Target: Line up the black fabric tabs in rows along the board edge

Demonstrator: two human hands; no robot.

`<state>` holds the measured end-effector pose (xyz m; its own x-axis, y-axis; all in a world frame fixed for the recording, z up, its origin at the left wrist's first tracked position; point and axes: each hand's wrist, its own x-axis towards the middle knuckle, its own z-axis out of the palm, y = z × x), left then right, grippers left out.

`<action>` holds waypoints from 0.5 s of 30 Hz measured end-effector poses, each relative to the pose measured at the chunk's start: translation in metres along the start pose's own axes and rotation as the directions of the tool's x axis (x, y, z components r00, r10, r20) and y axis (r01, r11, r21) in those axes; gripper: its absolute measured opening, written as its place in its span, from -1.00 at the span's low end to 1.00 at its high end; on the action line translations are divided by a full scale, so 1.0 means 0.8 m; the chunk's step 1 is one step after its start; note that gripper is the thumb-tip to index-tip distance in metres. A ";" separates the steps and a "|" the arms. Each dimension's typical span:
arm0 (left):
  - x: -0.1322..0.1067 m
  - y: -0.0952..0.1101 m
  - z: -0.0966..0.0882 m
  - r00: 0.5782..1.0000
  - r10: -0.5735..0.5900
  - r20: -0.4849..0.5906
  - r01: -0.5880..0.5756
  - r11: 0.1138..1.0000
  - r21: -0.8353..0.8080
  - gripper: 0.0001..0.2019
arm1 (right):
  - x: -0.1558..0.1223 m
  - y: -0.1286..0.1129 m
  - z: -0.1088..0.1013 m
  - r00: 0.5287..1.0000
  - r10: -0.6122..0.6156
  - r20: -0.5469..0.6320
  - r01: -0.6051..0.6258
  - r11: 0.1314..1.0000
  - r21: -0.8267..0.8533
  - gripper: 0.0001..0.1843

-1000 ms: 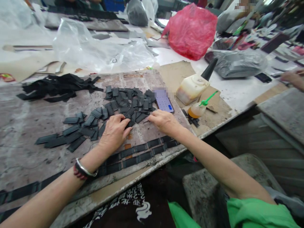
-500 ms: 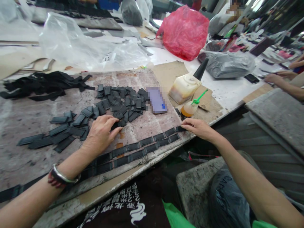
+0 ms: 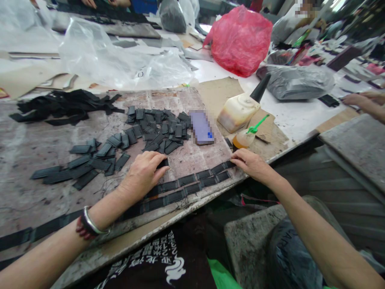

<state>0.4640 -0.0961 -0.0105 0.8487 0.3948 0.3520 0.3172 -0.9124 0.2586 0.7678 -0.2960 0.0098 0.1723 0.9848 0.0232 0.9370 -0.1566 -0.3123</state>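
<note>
Between the thumb and fingers of my left hand [image 3: 146,173] is a small black rectangular piece [image 3: 163,163], mostly covered by the fingers. That hand hovers over or rests on the board just above two rows of joined black pieces. My right hand [image 3: 250,163] pinches the right end of the upper black strip [image 3: 187,180]. Below it runs the lower black strip [image 3: 175,196], close to the board's front edge. Loose black rectangular pieces [image 3: 165,128] lie heaped beyond my left hand, and more pieces [image 3: 90,162] are scattered to its left.
A stained board [image 3: 210,154] carries the pieces, a phone [image 3: 202,127] and a pile of black straps [image 3: 64,106]. At right stand a whitish bottle with black nozzle [image 3: 237,112] and a small orange-filled bottle [image 3: 243,138]. Behind are a red bag [image 3: 242,42] and a co-worker's hands [image 3: 365,100].
My left hand has moved right and toward the strip from the heap, with a black piece in its fingers. My right hand stays at the strip's end. The view has shifted slightly.
</note>
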 end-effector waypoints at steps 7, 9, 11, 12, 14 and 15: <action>-0.011 -0.004 -0.008 1.000 -0.014 -0.013 0.013 1.000 -0.026 -0.75 | -0.003 -0.009 0.001 1.000 -0.004 0.008 0.006 0.985 -0.170 -0.83; -0.016 -0.006 -0.013 0.999 -0.025 -0.023 0.024 0.999 -0.034 -0.74 | -0.005 -0.017 0.000 1.000 -0.005 0.008 0.008 0.954 -0.298 -0.81; -0.021 -0.008 -0.019 0.999 -0.045 -0.031 0.043 0.998 -0.048 -0.72 | -0.007 -0.026 0.000 1.000 -0.022 0.006 0.022 0.914 -0.405 -0.79; -0.024 -0.009 -0.022 0.998 -0.057 -0.036 0.055 0.997 -0.059 -0.72 | -0.008 -0.029 0.000 1.000 -0.030 0.006 0.030 0.900 -0.435 -0.79; -0.030 -0.010 -0.030 0.995 -0.085 -0.054 0.081 0.994 -0.076 -0.72 | -0.008 -0.034 0.000 0.999 -0.037 0.015 0.040 0.896 -0.443 -0.79; -0.033 -0.011 -0.034 0.993 -0.097 -0.065 0.092 0.992 -0.084 -0.71 | -0.008 -0.035 0.001 0.999 -0.034 0.018 0.039 0.902 -0.431 -0.79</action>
<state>0.4274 -0.0956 0.0024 0.7847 0.4876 0.3827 0.3568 -0.8602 0.3644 0.7403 -0.2977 0.0178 0.1344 0.9908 0.0168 0.9824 -0.1354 0.1285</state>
